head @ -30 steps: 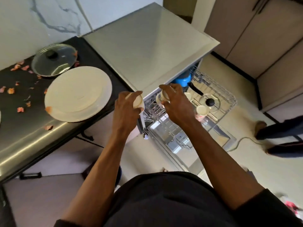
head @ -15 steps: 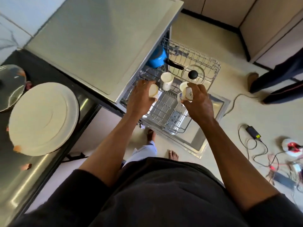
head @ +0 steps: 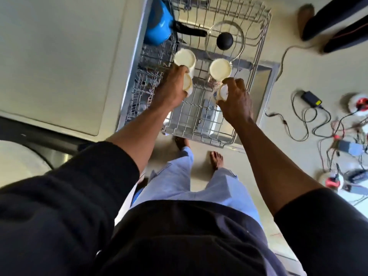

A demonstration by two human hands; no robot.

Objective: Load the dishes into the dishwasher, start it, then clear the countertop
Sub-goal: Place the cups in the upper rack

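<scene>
Mostly w/in L grip: cup

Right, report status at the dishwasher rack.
Left grip holds a cream cup, right grip a printed cup. Both over the rack, two cups already placed. Nothing in the way.

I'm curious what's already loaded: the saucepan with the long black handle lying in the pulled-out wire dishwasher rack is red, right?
Not red. The head view shows the saucepan with the long black handle lying in the pulled-out wire dishwasher rack is blue.
</scene>
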